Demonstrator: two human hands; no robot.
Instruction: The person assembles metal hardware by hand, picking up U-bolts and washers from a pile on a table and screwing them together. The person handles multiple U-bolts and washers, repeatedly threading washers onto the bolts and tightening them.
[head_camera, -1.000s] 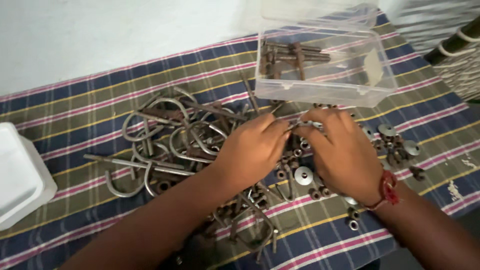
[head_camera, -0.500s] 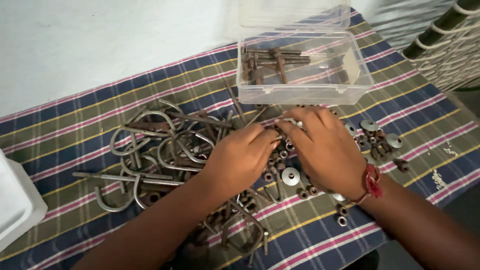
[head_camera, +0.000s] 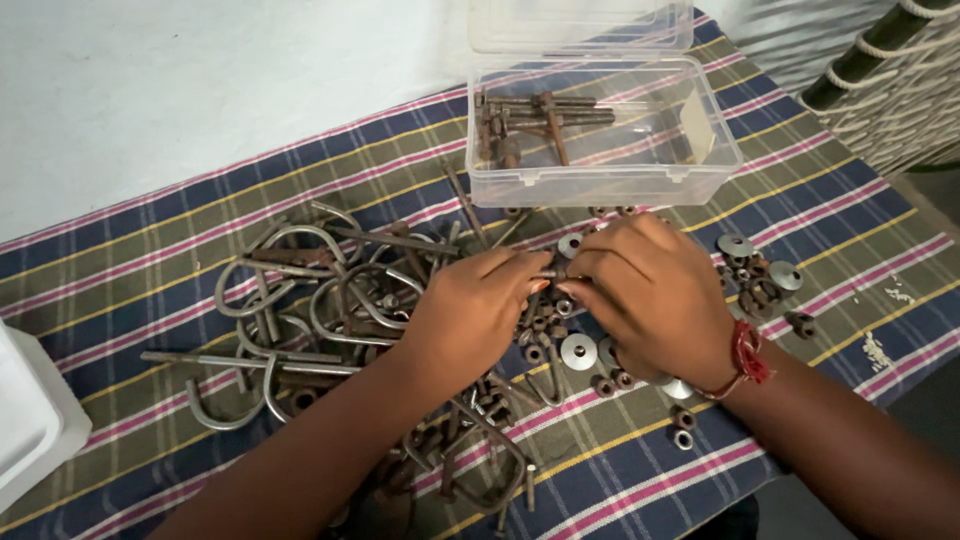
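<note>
Both hands had drawn closer together since half a second earlier. Left hand (head_camera: 470, 310) and right hand (head_camera: 650, 295) pinched one small bolt (head_camera: 553, 273) between their fingertips, grip closed on it, above the loose nuts (head_camera: 545, 330) on the striped cloth (head_camera: 150, 290), near the clear box (head_camera: 600, 130). Steadying the shank while turning gently would probably serve best.

A plaid cloth (head_camera: 150, 260) in navy, olive, pink and yellow stripes covers the work surface. Behind it runs a plain, pale wall (head_camera: 200, 80), evenly lit with a faint bluish cast. At the upper right stands woven furniture (head_camera: 890, 90) of whitish cord on a dark green frame. Below it, at the right edge, a strip of grey floor (head_camera: 935, 185) shows.
</note>
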